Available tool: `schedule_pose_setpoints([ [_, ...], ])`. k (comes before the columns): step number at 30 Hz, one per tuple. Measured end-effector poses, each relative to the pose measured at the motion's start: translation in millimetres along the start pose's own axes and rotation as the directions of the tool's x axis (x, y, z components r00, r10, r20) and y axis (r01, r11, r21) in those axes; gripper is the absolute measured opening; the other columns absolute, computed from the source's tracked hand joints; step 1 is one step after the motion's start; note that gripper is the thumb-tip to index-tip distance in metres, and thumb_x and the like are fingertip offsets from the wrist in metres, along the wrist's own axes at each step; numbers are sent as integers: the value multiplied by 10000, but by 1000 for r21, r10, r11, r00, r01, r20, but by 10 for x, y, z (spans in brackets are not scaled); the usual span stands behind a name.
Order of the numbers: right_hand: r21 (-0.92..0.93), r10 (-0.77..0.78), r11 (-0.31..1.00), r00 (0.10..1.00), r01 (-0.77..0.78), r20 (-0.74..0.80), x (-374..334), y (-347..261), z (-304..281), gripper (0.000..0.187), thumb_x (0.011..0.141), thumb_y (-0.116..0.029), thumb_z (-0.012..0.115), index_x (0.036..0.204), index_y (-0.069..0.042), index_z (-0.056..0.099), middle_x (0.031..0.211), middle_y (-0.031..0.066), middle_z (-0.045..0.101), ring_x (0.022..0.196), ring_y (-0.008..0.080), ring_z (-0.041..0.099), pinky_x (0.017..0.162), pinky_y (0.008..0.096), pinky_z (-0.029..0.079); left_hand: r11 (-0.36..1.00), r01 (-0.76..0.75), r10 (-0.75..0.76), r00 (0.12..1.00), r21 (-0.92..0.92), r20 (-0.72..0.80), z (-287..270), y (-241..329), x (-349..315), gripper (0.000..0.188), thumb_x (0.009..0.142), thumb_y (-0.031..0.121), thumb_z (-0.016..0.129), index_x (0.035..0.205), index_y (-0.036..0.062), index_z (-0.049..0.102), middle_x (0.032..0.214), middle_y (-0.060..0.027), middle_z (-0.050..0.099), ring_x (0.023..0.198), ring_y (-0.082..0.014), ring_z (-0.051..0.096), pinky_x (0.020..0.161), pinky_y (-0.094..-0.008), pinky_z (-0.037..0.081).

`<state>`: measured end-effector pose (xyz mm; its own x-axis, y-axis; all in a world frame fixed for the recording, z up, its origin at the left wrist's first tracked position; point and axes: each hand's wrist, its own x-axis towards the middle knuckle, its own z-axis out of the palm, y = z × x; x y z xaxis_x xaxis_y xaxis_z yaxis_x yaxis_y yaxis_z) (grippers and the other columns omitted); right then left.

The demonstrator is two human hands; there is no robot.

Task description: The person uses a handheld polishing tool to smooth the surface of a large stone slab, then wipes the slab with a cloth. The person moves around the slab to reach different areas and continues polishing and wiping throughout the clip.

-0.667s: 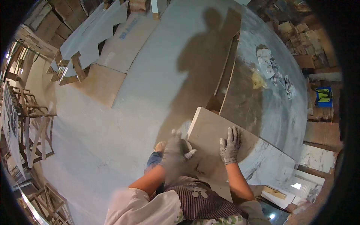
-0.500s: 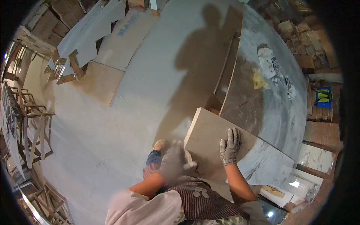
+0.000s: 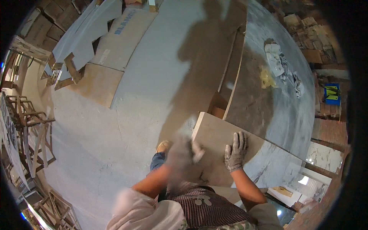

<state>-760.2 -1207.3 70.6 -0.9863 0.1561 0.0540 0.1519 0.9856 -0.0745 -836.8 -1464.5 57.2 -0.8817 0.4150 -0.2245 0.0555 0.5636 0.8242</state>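
Note:
My left hand (image 3: pixel 180 152), in a grey work glove, is smeared by motion at the left edge of a marble-patterned slab (image 3: pixel 212 132). It grips a small pale piece (image 3: pixel 197 151) against that edge; blur hides what kind of thing this is. My right hand (image 3: pixel 235 151), in a grey, worn glove, lies flat on top of the slab with its fingers stretched out. The slab has a pale, thick edge and lies before me, partly in my shadow. It overlaps the near end of a larger marble-patterned panel (image 3: pixel 283 115).
Crumpled wrappings (image 3: pixel 274 61) and a yellow scrap (image 3: pixel 267 78) lie on the larger panel. Flattened cardboard (image 3: pixel 119 38) covers the floor at the far left. Wooden frames (image 3: pixel 34 130) stand along the left side. A blue box (image 3: pixel 332 94) sits at the right. My shoe (image 3: pixel 163 146) shows beside the slab.
My left hand has moved slightly up and away from me along the slab's edge, with the pale piece. My right hand stays flat on the slab. The view has shifted a little.

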Motion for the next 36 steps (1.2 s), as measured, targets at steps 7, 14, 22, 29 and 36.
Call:
schedule_pose_setpoints([
  [7,-16,2,1000,1000,-2,11,86,-170,-46,594,896,-320,548,1406,-40,426,1457,210,386,1358,419,343,1103,594,250,991,119,-117,992,64,-39,-3,7,762,487,837,331,728,1173,37,533,1030,-209,602,888,-388,605,794,-452,508],
  [14,-25,16,1000,1000,-16,-9,-10,-38,-41,609,868,-288,574,1396,-18,432,1449,204,397,1353,420,348,1111,580,254,985,-166,168,985,49,-36,-107,34,-211,629,845,365,706,1250,-34,437,960,-246,592,858,-412,614,791,-490,519],
  [22,-28,-35,999,999,34,-19,75,-86,-20,607,868,-306,568,1391,-25,439,1452,203,397,1357,419,345,1108,580,252,981,187,-191,978,60,84,-298,299,936,473,877,457,629,1013,7,580,1053,-219,584,970,-394,589,847,-462,484],
  [29,-33,8,999,1000,-9,-23,0,-38,-32,600,869,-307,562,1385,-23,446,1455,198,397,1353,415,352,1103,578,251,984,-51,65,995,-170,73,215,-314,-231,491,859,433,678,1067,1,572,1081,-245,597,975,-389,617,858,-471,492],
  [36,-20,-51,999,997,50,-52,136,-139,-59,579,880,-295,552,1385,-30,456,1451,200,405,1354,413,352,1106,570,249,988,148,-145,987,-43,75,-84,-26,704,539,854,400,671,1170,-12,527,1120,-246,572,988,-407,608,870,-476,492],
])
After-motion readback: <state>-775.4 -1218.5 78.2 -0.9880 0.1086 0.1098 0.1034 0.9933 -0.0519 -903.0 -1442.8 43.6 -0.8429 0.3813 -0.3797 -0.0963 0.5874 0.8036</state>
